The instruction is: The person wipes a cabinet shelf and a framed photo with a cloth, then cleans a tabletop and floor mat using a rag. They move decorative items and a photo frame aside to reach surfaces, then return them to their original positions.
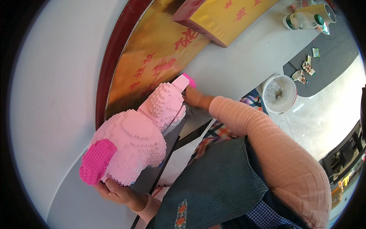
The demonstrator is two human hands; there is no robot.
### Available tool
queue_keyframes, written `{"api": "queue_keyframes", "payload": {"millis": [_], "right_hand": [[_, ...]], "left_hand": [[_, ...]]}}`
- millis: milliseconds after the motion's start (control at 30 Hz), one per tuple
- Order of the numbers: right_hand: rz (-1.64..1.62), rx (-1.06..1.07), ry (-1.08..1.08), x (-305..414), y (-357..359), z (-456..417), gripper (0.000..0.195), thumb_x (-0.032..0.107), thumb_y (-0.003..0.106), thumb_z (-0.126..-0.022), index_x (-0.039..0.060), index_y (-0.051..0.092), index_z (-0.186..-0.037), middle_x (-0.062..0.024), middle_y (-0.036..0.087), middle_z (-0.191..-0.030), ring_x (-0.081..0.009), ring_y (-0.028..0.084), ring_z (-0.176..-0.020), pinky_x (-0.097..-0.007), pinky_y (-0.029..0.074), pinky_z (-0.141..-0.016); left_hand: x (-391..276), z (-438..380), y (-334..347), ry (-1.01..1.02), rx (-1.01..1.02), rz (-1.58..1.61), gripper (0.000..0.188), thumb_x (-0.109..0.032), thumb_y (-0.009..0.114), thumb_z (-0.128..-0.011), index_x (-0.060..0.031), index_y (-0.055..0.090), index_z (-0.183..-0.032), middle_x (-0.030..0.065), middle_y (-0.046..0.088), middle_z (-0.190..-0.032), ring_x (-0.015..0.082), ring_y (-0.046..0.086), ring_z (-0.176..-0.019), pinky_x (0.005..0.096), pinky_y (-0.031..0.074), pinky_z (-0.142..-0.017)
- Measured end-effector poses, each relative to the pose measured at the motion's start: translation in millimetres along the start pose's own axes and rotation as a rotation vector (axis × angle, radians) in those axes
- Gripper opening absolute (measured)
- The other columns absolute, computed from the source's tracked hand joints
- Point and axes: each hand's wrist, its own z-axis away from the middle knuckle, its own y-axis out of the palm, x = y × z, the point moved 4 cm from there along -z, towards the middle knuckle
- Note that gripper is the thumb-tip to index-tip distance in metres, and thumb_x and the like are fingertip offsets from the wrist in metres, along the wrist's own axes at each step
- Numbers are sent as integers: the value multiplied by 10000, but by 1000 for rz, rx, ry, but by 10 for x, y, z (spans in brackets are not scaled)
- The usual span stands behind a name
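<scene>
A large pink figure built of small plastic bricks (131, 137) lies along the table before me, with a bright magenta part (98, 160) at its lower left end and a small magenta piece (190, 80) at its upper end. My left hand (193, 96) is at the upper end, its fingers partly hidden behind the narrow pale pink part. At the lower end, my right hand (117, 193) grips the figure's edge beneath the magenta part, thumb on the near side. A grey part (173, 123) shows along the figure's side.
Gold sheeting with red characters (154, 65) and a gold box (226, 20) lie beyond the figure. A plastic bottle (303, 21) lies at the upper right. A white bucket (279, 94) and small wrappers (308, 65) are at the right. The table (240, 60) borders a white wall (57, 71).
</scene>
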Motion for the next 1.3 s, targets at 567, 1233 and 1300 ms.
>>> {"api": "queue_keyframes", "payload": {"millis": [567,1233,1300], "right_hand": [[111,-177,87,-142,-1453,1290,687,515,589,-777,-31,469,-1177,-257,571,-1075,-354,550,-1026,-382,435,-870],[1228,-81,-329,28,-883,286,528,286,522,-830,285,376,-1337,-31,305,-1402,-334,154,-1341,-611,163,-1007],[1263,-140,-388,35,-1021,212,471,214,512,-827,282,420,-1284,-33,335,-1371,-304,257,-1280,-562,264,-930]], "left_hand": [[-222,-170,-23,188,196,-49,579,-376,552,-858,27,429,-1255,181,450,-1286,311,418,-1192,383,309,-990],[18,-6,-27,103,117,-12,432,-213,440,-912,44,419,-1259,153,493,-1221,235,465,-1117,337,343,-948],[65,14,-5,45,114,5,514,-320,434,-905,54,411,-1256,172,458,-1259,256,445,-1146,348,334,-958]]}}
